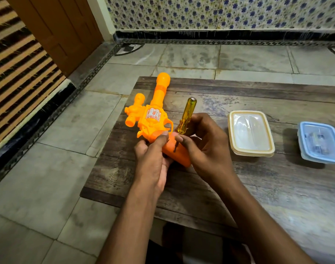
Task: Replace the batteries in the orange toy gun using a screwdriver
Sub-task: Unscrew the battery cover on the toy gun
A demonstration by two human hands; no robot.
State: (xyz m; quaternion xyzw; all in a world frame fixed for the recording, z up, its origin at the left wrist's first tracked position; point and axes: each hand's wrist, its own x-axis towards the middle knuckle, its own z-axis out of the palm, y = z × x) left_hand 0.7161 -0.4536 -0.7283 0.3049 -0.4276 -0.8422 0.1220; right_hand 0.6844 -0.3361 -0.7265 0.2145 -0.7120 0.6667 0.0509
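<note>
The orange toy gun [153, 115] lies at the left end of the wooden table [258, 187], barrel pointing away from me, grip towards me. My left hand [153, 159] holds the grip from below, thumb on top of it. My right hand [204, 143] holds a screwdriver [186, 116] with a clear yellow handle that stands almost upright. Its dark metal tip rests on the orange grip between my two thumbs.
A shut cream-rimmed plastic box [250, 133] sits on the table right of my hands. Farther right is a blue-rimmed box [320, 142] with small items inside. The table's left edge drops to a tiled floor [48, 178]; a door [54, 31] stands at the back left.
</note>
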